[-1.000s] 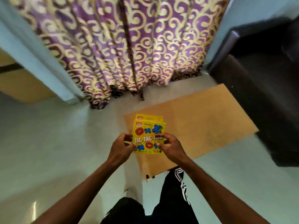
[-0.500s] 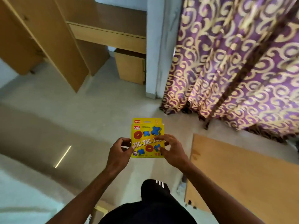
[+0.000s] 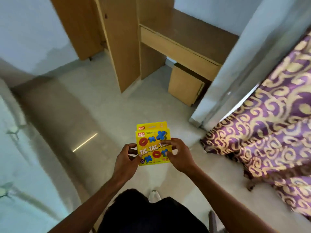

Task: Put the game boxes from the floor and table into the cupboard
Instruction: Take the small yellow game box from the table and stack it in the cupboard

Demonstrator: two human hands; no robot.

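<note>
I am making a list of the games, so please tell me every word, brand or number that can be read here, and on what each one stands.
"Ankit": red brand label, front yellow game box, top left corner.
"Ankit": the same label on the second yellow box behind it.
"TIC.TAC.": large title across the front box; the last word is hidden by the right hand.
Small print on both boxes, and the round badge near the left hand: too blurred to read.

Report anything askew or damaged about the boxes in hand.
Two yellow game boxes are stacked unevenly: the rear one pokes out above the front one. Left hand and right hand grip the sides. No damage shows.
</note>
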